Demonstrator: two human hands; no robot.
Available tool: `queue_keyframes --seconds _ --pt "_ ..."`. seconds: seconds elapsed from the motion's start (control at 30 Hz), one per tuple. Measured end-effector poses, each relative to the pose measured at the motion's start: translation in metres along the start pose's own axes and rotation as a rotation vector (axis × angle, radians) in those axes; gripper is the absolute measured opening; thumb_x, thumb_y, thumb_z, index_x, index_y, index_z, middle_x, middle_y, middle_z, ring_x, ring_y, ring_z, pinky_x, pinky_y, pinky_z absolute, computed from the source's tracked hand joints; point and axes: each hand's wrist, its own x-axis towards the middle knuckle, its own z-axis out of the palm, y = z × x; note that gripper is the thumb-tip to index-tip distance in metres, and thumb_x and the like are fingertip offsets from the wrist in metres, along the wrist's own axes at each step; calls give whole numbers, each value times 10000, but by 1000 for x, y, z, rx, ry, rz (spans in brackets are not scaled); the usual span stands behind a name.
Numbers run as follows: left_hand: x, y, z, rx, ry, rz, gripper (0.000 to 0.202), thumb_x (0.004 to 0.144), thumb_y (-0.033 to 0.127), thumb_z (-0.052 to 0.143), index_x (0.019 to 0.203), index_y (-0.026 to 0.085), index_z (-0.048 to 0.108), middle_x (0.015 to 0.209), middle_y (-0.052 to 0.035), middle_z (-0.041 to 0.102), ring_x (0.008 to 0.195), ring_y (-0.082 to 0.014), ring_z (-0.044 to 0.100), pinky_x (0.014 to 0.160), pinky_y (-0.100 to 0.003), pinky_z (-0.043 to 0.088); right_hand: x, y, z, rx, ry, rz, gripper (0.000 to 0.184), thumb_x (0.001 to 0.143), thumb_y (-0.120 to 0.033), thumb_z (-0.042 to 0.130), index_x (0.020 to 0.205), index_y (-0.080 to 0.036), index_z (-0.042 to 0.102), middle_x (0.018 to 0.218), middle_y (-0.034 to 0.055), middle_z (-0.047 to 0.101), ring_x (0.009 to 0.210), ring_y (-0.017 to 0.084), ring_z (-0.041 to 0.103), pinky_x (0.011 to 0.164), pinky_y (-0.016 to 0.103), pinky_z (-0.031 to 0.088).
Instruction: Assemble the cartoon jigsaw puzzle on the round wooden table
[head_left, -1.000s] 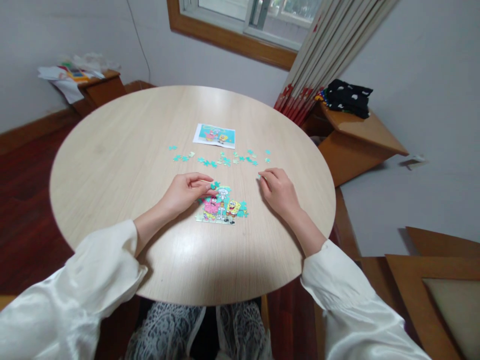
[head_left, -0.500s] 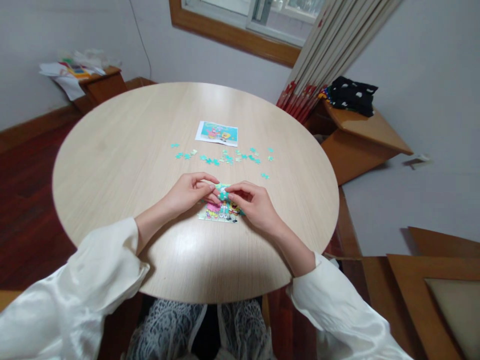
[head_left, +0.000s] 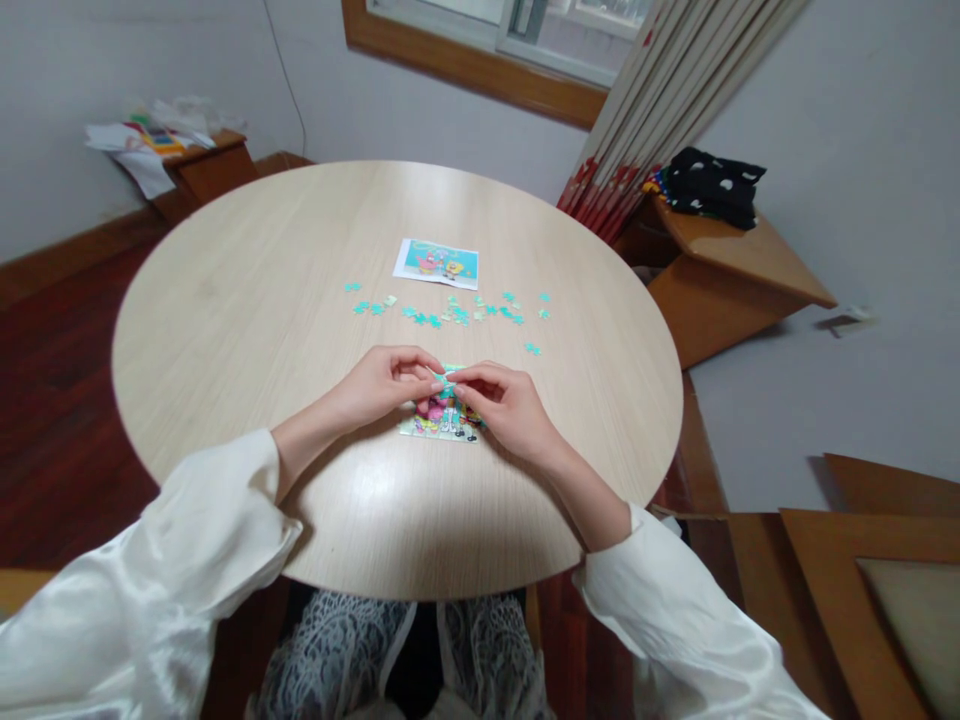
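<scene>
Close above a partly joined jigsaw puzzle (head_left: pixel 448 428), my two hands meet with their fingertips almost touching. Between them is a small teal puzzle piece (head_left: pixel 448 381), partly covered by the fingers. My left hand (head_left: pixel 390 383) pinches its left side with thumb and fingers. From the right, my right hand (head_left: pixel 508 402) grips it between thumb and forefinger. Pink and yellow cartoon figures show on the joined part below, whose upper area is largely hidden by the hands.
Loose teal and pale puzzle pieces (head_left: pixel 457 312) lie scattered beyond my hands. Behind them rests a printed reference picture (head_left: pixel 439 264) on the round wooden table (head_left: pixel 247 290). A wooden cabinet (head_left: pixel 739 270) holding dark cloth stands at the right; a curtain (head_left: pixel 667 90) hangs by the window.
My left fingertips have moved slightly right and closed on the piece beside my right fingers. The right hand stays nearly where it was. The whole view has shifted a little.
</scene>
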Motion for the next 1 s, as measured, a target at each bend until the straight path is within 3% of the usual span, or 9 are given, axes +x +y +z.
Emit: queue_keyframes --seconds 0.23,0.67,0.8,1.0 --pt "0 0 -3 17 -51 -18 190 732 209 716 867 120 618 623 -21 684 589 -134 652 612 -260 518 8 -3 5 217 2 56 131 772 -276 690 852 -189 747 857 44 739 763 145 664 716 304 535" --pt "-1 1 -3 61 -96 32 304 725 191 692 1009 136 597 613 20 657 557 -109 618 569 -226 467 9 0 2 240 -12 70 194 778 -346 692 899 -215 770 874 44 751 797 162 677 775 335 554" --pt "-6 10 -15 160 -118 34 304 736 188 670 1032 126 649 601 26 631 548 -97 580 560 -220 451 7 6 1 221 63 87 247 795 -350 667 977 -207 754 927 63 755 805 164 687 777 340 563" --pt "-12 16 -37 256 -111 -72 199 713 198 699 901 134 704 592 -20 652 533 -121 592 518 -221 441 5 14 -3 129 131 91 246 811 -347 639 973 -192 740 921 69 750 819 164 691 777 336 566"
